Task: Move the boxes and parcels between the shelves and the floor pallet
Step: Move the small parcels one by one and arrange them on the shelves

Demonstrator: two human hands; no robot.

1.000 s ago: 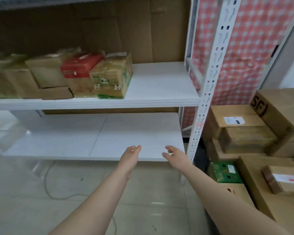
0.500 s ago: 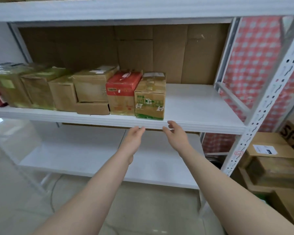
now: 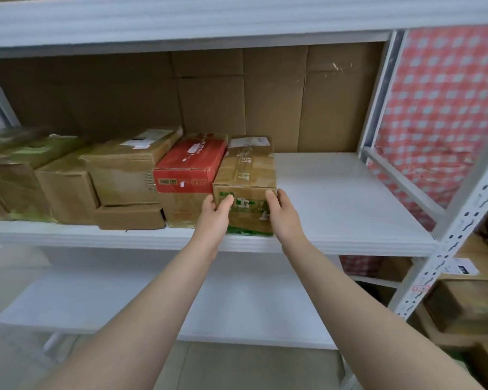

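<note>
A brown cardboard box with green print stands at the right end of a row of boxes on the middle shelf, resting near its front edge. My left hand presses on the box's front left corner, in the gap beside a red box. My right hand clasps the front right corner. The box sits flat on the shelf between both hands.
Several brown boxes fill the shelf to the left. The lower shelf is bare white. A perforated white upright stands at right, with stacked cardboard boxes on the floor beyond it and a red checked cloth behind.
Both hands rose from the lower shelf's edge up to the middle shelf and closed onto the green-printed box's front corners. The view tilted upward and moved closer.
</note>
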